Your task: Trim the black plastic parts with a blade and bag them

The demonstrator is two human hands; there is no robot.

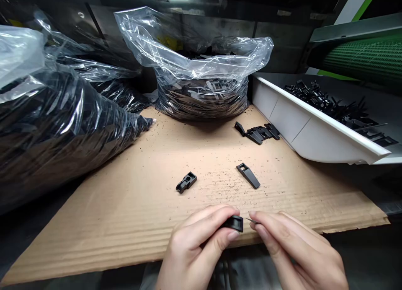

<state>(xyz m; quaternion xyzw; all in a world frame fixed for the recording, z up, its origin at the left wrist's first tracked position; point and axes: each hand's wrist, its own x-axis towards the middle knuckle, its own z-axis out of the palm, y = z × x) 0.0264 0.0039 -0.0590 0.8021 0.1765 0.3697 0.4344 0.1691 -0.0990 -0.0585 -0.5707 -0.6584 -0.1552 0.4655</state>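
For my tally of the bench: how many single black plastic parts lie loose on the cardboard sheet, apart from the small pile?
2. One chunky part lies left of centre; one flat part lies right of centre. A third part is held in the left hand, above the cardboard.

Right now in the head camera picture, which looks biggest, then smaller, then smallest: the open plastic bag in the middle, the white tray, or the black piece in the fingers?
1. Open plastic bag and white tray: too close to rank; the tray runs off the picture.
2. Black piece, pinched in the left hand, with the right hand beside it: smallest by far.
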